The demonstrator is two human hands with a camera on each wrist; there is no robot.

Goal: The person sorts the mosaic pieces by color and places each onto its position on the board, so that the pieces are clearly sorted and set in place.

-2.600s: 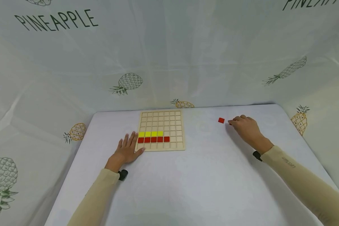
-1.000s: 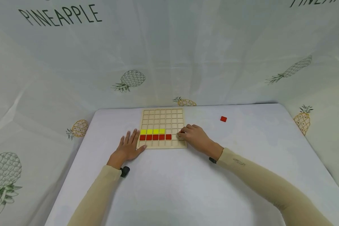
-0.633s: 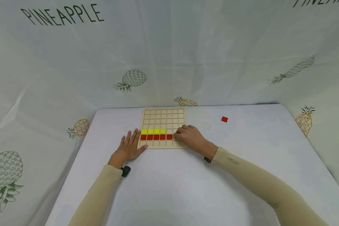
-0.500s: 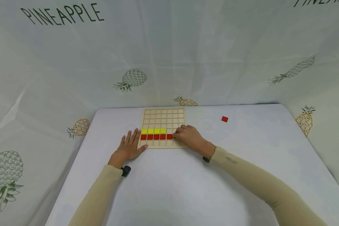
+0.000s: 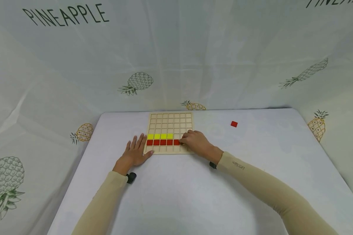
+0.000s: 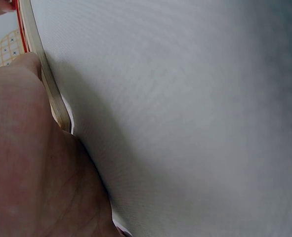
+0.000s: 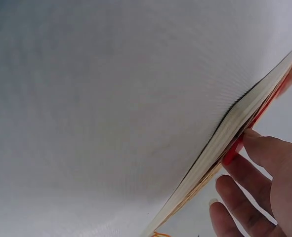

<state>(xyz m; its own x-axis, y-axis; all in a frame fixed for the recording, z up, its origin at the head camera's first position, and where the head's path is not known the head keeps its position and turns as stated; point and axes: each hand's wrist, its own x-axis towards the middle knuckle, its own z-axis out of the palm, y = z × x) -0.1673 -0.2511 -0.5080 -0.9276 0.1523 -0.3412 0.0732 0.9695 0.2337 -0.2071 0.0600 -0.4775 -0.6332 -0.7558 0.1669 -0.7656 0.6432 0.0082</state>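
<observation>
A pale wooden grid board [image 5: 170, 125] lies flat near the table's far edge. One of its rows holds several red square tiles [image 5: 163, 142], and the row behind holds several yellow tiles [image 5: 160, 136]. My left hand [image 5: 133, 155] lies with spread fingers along the board's left edge, its thumb at the near left corner. Over the right part of the board, my right hand [image 5: 197, 143] pinches a red tile [image 7: 233, 150] between thumb and fingers, at the right end of the red row. In the head view the fingers mostly hide this tile.
One loose red tile [image 5: 234, 124] rests on the white table [image 5: 176, 195], to the right of the board. Behind the table hangs a pale cloth [image 5: 223, 58] printed with pineapples. A black strap device [image 5: 131, 178] sits on my left wrist.
My right hand has carried a red tile from the table's right side leftward to the board, then edged further left to the end of the red row. The left hand has stayed in place.
</observation>
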